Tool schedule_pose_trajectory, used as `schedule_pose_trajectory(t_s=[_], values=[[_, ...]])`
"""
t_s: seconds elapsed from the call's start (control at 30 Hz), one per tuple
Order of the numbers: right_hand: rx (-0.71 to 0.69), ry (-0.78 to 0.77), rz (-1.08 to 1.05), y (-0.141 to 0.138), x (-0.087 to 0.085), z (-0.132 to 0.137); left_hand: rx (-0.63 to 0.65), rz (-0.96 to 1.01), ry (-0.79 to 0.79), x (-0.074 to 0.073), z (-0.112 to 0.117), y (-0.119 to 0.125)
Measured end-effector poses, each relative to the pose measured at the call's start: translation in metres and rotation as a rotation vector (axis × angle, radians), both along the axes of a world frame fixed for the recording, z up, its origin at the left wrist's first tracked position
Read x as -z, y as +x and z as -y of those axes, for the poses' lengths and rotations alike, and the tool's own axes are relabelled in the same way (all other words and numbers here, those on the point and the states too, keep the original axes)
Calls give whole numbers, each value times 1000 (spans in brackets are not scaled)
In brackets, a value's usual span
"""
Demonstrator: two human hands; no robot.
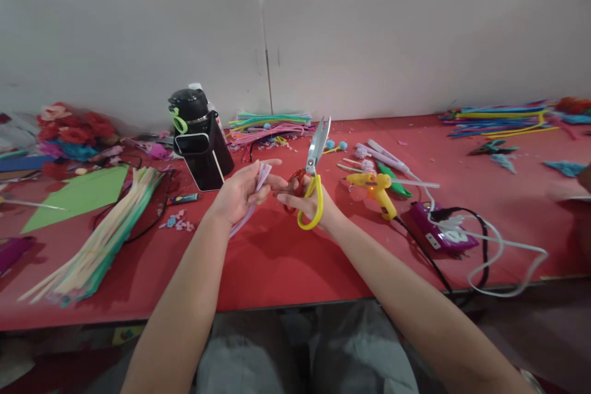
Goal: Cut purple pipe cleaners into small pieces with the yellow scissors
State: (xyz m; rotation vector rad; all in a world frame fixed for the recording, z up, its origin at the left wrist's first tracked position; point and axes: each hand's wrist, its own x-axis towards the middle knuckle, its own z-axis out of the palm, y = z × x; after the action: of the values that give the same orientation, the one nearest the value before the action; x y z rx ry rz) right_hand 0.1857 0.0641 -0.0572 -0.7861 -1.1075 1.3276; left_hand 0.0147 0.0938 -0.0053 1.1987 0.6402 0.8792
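– While both bare forearms stretch in from the lower edge over the red bench (277,265), where do the hands meet?

– Just above the bench top, near its middle. The left hand (240,194) comes in from the lower left with the palm turned up and inward. The right hand (308,202) comes in from the lower right, wrist low. The fingertips of the two hands almost touch.

– What does the left hand hold?

– A pale lilac fuzzy craft stem (244,218). Thumb and fingers are loosely curled and pinch it. One end pokes up past the fingers, and the rest trails down below the wrist toward the bench.

– And the right?

– It grips steel-bladed scissors with one yellow and one red handle loop (316,151). The fingers are closed through the loops, with the yellow one hanging below the palm. The blades point up and away from the person and lie together, or nearly so. They stand just right of the lilac stem's upper end, and I cannot tell whether they touch it.

– What lies around the hands?

– A yellow hot glue gun (379,192) rests on the bench just right of the right hand, with a purple power strip (441,234) beyond it. A black bottle in a black holder (205,154) stands behind the left hand. Farther left are a fanned bundle of cream and green craft stems (99,243) and a green paper sheet (80,197). A white partition (369,43) closes off the back of the bench.
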Motion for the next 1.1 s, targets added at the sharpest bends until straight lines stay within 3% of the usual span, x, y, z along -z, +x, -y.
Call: schedule_pose_trajectory(t_s=[0.2, 0.47, 0.73, 0.87, 1.1], values=[[92, 35, 38, 2, 2, -5, 52, -34, 13, 2, 0, 0], [-19, 64, -78, 3, 10, -6, 126, -84, 35, 3, 4, 2], [141, 36, -14, 4, 3, -7, 121, -130, 38, -1, 2, -3], [185, 27, -53, 8, 1, -8, 1, -229, 72, 0, -4, -8], [314, 28, -68, 22, -2, -10, -405, -666, 172, 16, -23, -16]])
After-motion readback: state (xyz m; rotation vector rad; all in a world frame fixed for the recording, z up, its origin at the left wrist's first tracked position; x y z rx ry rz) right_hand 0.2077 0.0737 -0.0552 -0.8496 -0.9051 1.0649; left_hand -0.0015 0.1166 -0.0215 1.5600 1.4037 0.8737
